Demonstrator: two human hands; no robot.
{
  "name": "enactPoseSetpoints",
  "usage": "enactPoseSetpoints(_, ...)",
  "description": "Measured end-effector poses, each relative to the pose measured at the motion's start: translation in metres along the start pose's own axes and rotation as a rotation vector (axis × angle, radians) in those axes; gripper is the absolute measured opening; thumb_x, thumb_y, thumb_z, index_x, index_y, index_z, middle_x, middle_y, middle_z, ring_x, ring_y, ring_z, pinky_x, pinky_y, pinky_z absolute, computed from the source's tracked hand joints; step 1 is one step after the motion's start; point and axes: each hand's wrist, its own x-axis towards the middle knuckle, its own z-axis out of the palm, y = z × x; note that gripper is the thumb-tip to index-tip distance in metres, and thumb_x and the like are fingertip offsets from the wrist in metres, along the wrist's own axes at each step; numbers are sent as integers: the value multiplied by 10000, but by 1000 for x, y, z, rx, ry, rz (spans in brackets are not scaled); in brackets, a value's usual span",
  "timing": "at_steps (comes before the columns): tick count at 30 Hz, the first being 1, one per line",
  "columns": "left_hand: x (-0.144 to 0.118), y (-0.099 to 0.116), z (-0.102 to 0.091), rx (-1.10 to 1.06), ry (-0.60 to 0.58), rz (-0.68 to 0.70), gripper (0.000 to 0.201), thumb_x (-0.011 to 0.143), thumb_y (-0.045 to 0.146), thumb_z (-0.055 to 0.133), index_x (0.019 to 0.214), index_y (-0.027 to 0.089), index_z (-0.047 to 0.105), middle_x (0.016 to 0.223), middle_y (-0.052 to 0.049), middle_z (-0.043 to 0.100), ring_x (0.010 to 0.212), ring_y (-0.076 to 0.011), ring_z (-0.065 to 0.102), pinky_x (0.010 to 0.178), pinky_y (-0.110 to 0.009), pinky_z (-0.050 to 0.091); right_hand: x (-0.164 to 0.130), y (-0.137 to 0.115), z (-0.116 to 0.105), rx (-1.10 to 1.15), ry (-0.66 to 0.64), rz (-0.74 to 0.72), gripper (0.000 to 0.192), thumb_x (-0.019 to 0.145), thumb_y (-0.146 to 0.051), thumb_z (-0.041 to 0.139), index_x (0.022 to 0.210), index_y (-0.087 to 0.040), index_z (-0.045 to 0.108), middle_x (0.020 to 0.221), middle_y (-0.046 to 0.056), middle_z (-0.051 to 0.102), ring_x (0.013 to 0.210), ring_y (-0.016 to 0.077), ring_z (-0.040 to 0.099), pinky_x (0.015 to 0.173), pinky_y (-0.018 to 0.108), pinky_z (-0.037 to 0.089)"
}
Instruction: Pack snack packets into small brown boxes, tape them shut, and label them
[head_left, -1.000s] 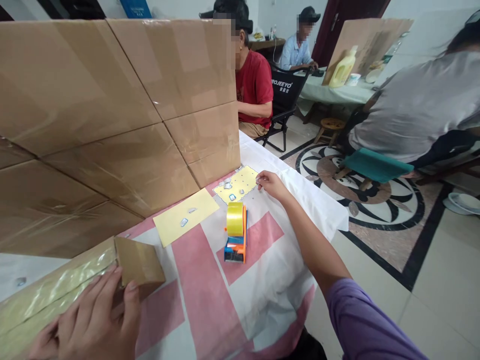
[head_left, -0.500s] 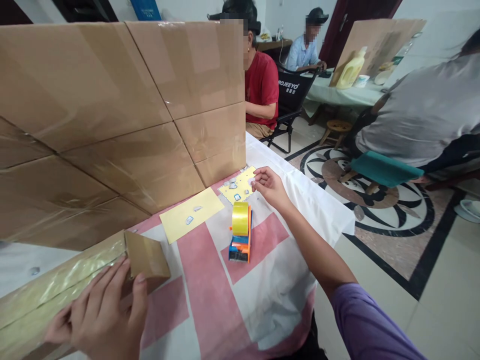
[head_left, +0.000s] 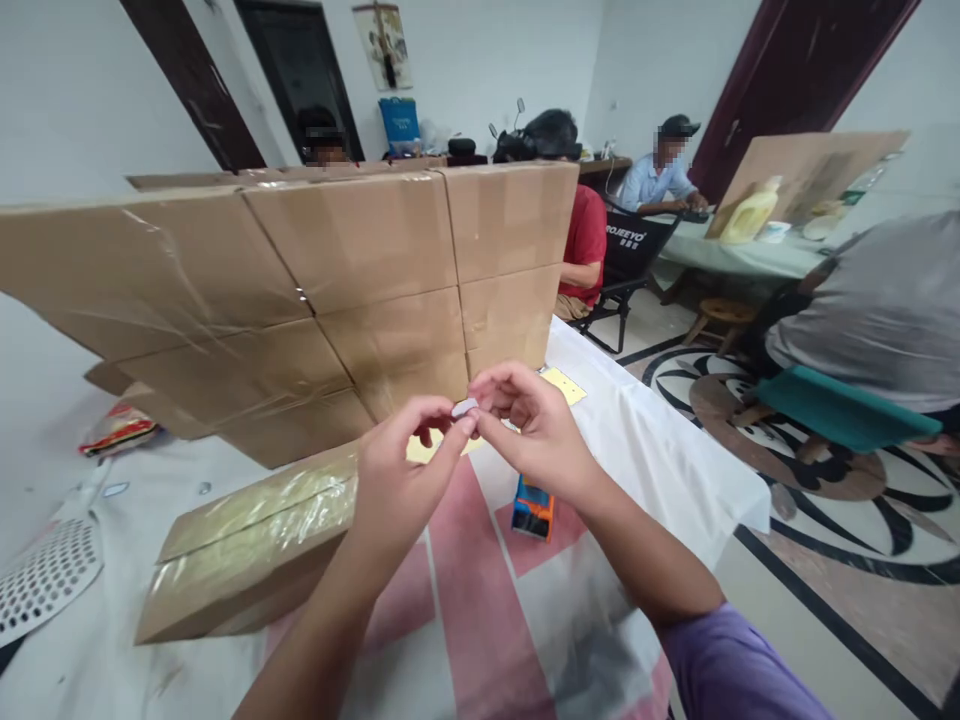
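A small pale sticker-like piece (head_left: 465, 408) sits between the fingertips of both hands, above the table. My left hand (head_left: 397, 465) pinches it from the left, thumb and forefinger closed on its edge. From the other side my right hand (head_left: 536, 425) grips it, thumb and fingers curled together. Behind the hands, a plain yellow paper (head_left: 426, 446) is mostly hidden. Past my right hand a corner of a dotted yellow sheet (head_left: 564, 386) shows. Under my right wrist stands a blue and orange tape dispenser (head_left: 532, 512), its upper part covered by the hand.
A closed cardboard box (head_left: 255, 540) with shiny tape lies left of my hands. A tall cardboard partition (head_left: 382, 250) rises behind. A white perforated object (head_left: 52, 570) is at the far left. Several people sit nearby, and a green stool (head_left: 847, 405) stands at right.
My right hand has come back from the dotted sheet with the small piece. My left hand has left the cardboard box and now grips the piece too. The view has turned left and up.
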Motion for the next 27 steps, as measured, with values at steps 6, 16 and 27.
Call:
enactPoseSetpoints(6,11,-6,-8,-174,108,-88,77,929,278,657,870,240,687,718,54,655,653,-83,586,615,-211,468,21,-17,19,-70,-31,45,92,903,-263,676,873,-187,635,763,-10,631,704,120,607,642,248,485)
enactPoseSetpoints(16,9,-12,-26,135,178,89,132,867,165,728,957,253,688,814,72,716,668,-55,603,627,-203,459,20,-14,15,-246,-88,93,133,928,-215,626,805,-174,654,684,-28,594,612,92,521,560,220,406)
enactPoseSetpoints(27,15,-11,-27,135,14,232,197,843,32,701,931,200,649,835,23,672,748,-86,606,667,-233,483,12,-21,11,-567,-66,-130,96,914,-135,625,841,-193,647,736,-42,634,628,80,518,591,225,390)
